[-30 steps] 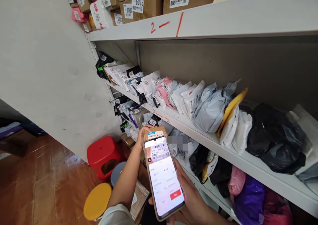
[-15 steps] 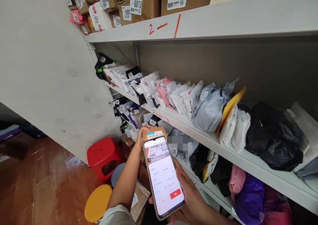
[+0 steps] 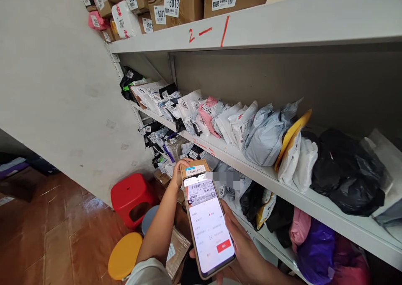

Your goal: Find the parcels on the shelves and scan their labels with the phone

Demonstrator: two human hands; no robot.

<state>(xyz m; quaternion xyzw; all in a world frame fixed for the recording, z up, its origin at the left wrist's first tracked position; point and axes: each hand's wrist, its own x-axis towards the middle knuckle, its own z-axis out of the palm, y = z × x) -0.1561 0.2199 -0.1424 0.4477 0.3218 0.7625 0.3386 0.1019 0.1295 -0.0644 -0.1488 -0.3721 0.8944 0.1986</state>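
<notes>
My right hand [image 3: 238, 234] is closed around a smartphone [image 3: 211, 226], which stands tilted in the middle of the lower picture. Its lit screen shows a camera strip with a barcode label at the top, a pale form below and a red button. Just beyond the phone's top edge is a small brown cardboard box [image 3: 195, 164] with a white and blue barcode label. My left hand [image 3: 179, 172] grips that box at its left side, with the fingers over its far edge. The phone covers most of the box.
White shelves [image 3: 266, 23] run along the right, loaded with numbered boxes [image 3: 179, 6], mailing bags [image 3: 264, 134] and a black bag [image 3: 347, 172]. Below left stand a red stool [image 3: 130, 193] and a yellow stool [image 3: 124, 255]. A larger carton [image 3: 179, 251] lies under my left arm.
The phone has shifted very slightly right and down in the picture. Both hands keep the same hold.
</notes>
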